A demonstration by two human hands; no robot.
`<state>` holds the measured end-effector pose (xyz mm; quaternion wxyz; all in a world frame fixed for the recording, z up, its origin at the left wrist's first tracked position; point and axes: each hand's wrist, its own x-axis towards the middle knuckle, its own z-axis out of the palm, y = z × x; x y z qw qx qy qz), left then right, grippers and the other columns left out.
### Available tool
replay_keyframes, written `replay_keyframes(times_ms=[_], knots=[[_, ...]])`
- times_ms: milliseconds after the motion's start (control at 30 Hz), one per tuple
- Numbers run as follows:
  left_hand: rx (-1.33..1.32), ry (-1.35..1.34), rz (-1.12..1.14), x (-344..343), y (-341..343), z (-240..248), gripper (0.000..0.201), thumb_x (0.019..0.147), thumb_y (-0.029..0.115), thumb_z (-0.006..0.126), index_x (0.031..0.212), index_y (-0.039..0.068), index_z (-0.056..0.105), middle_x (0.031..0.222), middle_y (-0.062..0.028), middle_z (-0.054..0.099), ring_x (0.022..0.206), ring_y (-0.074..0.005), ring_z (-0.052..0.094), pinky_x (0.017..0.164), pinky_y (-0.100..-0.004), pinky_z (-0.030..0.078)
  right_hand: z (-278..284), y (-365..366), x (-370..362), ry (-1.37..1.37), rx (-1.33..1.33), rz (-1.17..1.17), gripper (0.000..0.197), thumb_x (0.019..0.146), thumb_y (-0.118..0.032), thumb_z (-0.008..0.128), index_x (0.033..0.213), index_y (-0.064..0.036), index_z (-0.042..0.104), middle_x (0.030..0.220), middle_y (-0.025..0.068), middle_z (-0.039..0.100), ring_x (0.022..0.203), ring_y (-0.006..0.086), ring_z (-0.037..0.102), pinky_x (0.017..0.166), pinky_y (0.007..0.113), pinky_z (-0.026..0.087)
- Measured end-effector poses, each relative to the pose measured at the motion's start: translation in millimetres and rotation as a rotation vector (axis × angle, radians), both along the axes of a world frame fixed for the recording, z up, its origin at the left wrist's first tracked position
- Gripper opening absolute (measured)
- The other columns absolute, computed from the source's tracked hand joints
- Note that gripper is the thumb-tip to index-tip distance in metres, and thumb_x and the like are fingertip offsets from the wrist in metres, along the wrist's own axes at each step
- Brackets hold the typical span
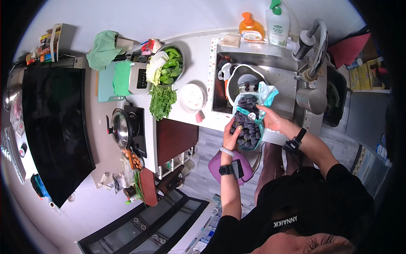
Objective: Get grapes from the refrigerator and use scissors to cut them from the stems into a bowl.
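Note:
A clear plastic bag with teal edges, full of dark purple grapes (252, 132), is between my two hands at the near edge of the sink. My left hand (231, 134) grips its left side, thumb lying over the grapes. On the right side my right hand (272, 118) holds the bag near its upper part, the fingertips partly hidden. The crumpled teal and white mouth of the bag (267, 94) points toward the sink. Just beyond, a pale oval basin (231, 86) stands in the steel sink (281, 78), a few small dark things in it.
A faucet (313, 74) rises at the sink's right. Orange (252, 31) and white (277, 29) pump bottles stand behind it. Left on the counter are a white bowl (192, 97), leafy greens (162, 103) and a bowl of green peppers (172, 63). A purple stool (230, 167) is below.

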<state>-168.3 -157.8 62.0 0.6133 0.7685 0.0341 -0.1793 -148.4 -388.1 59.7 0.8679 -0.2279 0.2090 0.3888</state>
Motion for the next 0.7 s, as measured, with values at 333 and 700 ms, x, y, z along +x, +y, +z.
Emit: replay_keyframes(times_ms=[333,700], knots=[[-0.384,0.214,0.285,-9.8,25.3,-1.3,0.047,0.092,0.033,0.047,0.125,0.001,0.044,0.119,-0.0099,0.052,0.105,-0.0194,0.053,0.091,-0.0320,0.042,23.8,31.4,17.1,-0.160,-0.321,0.149,0.031,0.082,-0.037,0.054,0.106,-0.0174,0.055,0.101,-0.0038,0.053,0.096,0.0110,0.047,0.083,0.039,0.038],[-0.356,0.324,0.310,21.6,44.3,14.5,0.045,0.091,0.032,0.046,0.124,0.001,0.045,0.116,-0.0096,0.054,0.103,-0.0182,0.053,0.088,-0.0303,0.043,-14.7,44.9,17.2,-0.015,-0.100,-0.054,0.014,0.083,-0.022,0.052,0.091,-0.0108,0.053,0.091,0.0013,0.057,0.090,0.0145,0.054,0.081,0.036,0.043]])
